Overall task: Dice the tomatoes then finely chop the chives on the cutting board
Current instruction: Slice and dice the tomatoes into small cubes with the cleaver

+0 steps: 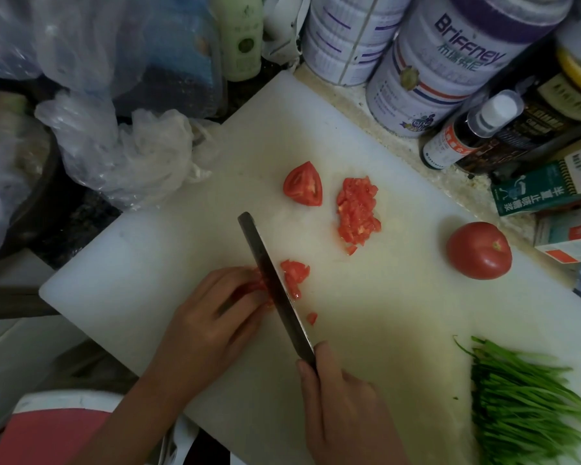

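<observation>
Head view takes in the white cutting board (366, 313), which carries everything you need. The chives (524, 404) lie bundled at its near right corner, untouched, so leave them until the tomatoes are finished.

Your hands work apart, one on each side of the blade. Your right hand (342, 404) is wrapped round the handle of the knife (275, 283). Your left hand (212, 317) pins a tomato piece (255, 283) against the board with its fingers bent over it.

A whole tomato (478, 250) waits at the right edge. A diced pile (356, 213) sits past the blade, and a wedge (303, 184) lies just beside it.

To cut well, tuck your left fingertips back so the knuckles guide the blade's flat. Keep each slice narrow and even to match the pile. Then sweep the fresh bits (294, 275) over to the pile before you reach for the wedge.
</observation>
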A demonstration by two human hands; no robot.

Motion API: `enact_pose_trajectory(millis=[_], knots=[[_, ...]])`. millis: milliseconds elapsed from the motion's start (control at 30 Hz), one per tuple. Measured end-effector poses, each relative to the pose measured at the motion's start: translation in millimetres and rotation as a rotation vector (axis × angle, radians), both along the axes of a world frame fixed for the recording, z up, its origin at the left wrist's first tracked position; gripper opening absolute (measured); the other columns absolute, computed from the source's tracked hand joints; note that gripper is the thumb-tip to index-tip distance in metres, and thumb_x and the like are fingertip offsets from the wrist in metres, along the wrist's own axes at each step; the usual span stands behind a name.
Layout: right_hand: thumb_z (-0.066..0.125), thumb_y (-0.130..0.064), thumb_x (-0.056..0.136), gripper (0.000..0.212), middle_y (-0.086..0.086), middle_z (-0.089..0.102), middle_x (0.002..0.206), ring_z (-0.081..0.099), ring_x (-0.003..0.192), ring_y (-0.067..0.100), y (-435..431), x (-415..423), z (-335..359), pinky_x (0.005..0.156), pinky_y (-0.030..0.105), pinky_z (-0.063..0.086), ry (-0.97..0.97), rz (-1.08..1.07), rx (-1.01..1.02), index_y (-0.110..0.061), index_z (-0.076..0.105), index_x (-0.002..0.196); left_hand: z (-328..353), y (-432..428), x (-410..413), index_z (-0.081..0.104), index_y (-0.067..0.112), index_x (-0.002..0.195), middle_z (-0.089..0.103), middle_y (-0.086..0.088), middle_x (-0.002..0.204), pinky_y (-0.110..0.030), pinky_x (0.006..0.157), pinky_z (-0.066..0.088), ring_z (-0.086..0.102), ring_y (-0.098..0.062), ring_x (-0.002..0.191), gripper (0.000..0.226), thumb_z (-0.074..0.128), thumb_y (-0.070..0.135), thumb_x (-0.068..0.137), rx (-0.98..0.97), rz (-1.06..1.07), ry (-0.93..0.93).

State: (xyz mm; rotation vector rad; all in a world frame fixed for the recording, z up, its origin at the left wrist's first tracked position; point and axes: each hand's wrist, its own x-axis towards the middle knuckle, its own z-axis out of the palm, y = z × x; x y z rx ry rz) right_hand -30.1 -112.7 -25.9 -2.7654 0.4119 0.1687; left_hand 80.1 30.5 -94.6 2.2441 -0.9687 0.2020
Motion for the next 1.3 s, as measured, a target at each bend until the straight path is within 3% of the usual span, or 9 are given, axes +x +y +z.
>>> enact_pose_trajectory(millis=[200, 467, 633, 833, 933, 1000, 1067, 1133, 1300], knots=[[0.010, -0.042, 0.101, 0.040, -0.003, 0.041, 0.037, 0.041, 0.025, 0.021, 8, 4, -3, 0.041, 0.021, 0.011, -0.023, -0.015, -0.076, -0.022, 0.042, 0.091, 2, 0, 1, 0.075, 0.002, 0.099, 0.068, -0.014, 0.111, -0.034, 0.090, 0.051, 0.065, -0.031, 0.103, 0.022, 0.058, 0.016, 0.097, 0.013, 0.007, 0.017], [0.007, -0.037, 0.100, 0.040, -0.001, 0.043, 0.035, 0.043, 0.024, 0.017, 11, 10, -1, 0.032, 0.023, 0.015, 0.057, 0.000, -0.117, -0.021, 0.043, 0.091, 2, -1, 0, 0.075, 0.000, 0.099, 0.068, -0.015, 0.109, -0.030, 0.095, 0.049, 0.064, -0.030, 0.103, 0.024, 0.056, 0.016, 0.098, -0.008, 0.010, 0.007], [0.034, -0.036, 0.086, 0.022, -0.001, 0.045, 0.036, 0.043, 0.024, 0.019, 13, 14, -2, 0.033, 0.023, 0.012, 0.104, 0.046, -0.125, -0.018, 0.046, 0.094, 2, -1, 0, 0.074, 0.000, 0.102, 0.067, -0.015, 0.112, -0.027, 0.101, 0.044, 0.062, -0.029, 0.107, 0.023, 0.057, 0.014, 0.097, -0.005, -0.002, 0.007], [0.035, -0.033, 0.089, 0.021, 0.000, 0.046, 0.037, 0.045, 0.027, 0.019, 12, 37, -3, 0.035, 0.025, 0.014, 0.021, 0.065, -0.027, -0.017, 0.044, 0.100, 1, -1, 0, 0.074, 0.000, 0.098, 0.068, -0.015, 0.109, -0.028, 0.095, 0.048, 0.064, -0.030, 0.101, 0.019, 0.061, 0.013, 0.095, 0.005, 0.010, 0.013], [0.032, -0.036, 0.091, 0.029, 0.001, 0.048, 0.039, 0.047, 0.029, 0.020, 8, 30, -6, 0.034, 0.026, 0.018, 0.093, 0.057, 0.029, -0.017, 0.046, 0.108, 2, -2, 0, 0.074, 0.000, 0.096, 0.068, -0.015, 0.107, -0.031, 0.091, 0.050, 0.065, -0.030, 0.100, 0.018, 0.063, 0.013, 0.094, 0.002, 0.008, -0.001], [0.020, -0.047, 0.088, 0.050, 0.004, 0.057, 0.050, 0.057, 0.043, 0.023, 4, 15, 0, 0.040, 0.027, 0.026, 0.267, 0.011, 0.131, -0.019, 0.046, 0.119, 0, -2, 0, 0.074, -0.001, 0.094, 0.068, -0.016, 0.105, -0.029, 0.093, 0.050, 0.065, -0.029, 0.099, 0.016, 0.064, 0.012, 0.093, 0.002, 0.005, -0.015], [-0.001, -0.059, 0.078, 0.074, 0.007, 0.065, 0.073, 0.063, 0.067, 0.030, -1, -1, 1, 0.054, 0.033, 0.037, 0.191, -0.062, 0.147, -0.024, 0.039, 0.129, -2, -1, 1, 0.074, 0.000, 0.094, 0.068, -0.016, 0.105, -0.030, 0.093, 0.050, 0.064, -0.029, 0.099, 0.014, 0.065, 0.011, 0.092, 0.003, 0.005, -0.016], [-0.006, -0.063, 0.075, 0.078, 0.006, 0.063, 0.078, 0.061, 0.071, 0.030, -7, 0, 3, 0.059, 0.036, 0.039, 0.149, -0.068, 0.175, -0.024, 0.037, 0.127, -4, -1, 1, 0.074, 0.000, 0.094, 0.067, -0.015, 0.106, -0.032, 0.092, 0.051, 0.064, -0.029, 0.098, 0.013, 0.066, 0.011, 0.091, 0.003, 0.007, -0.014], [0.029, -0.038, 0.100, 0.037, 0.001, 0.044, 0.058, 0.052, 0.055, 0.030, -5, 45, -9, 0.051, 0.033, 0.029, -0.077, -0.003, 0.274, -0.011, 0.046, 0.119, -4, -2, 0, 0.074, 0.000, 0.095, 0.067, -0.015, 0.105, -0.031, 0.091, 0.050, 0.063, -0.028, 0.098, 0.016, 0.064, 0.012, 0.092, 0.007, 0.008, -0.019]])
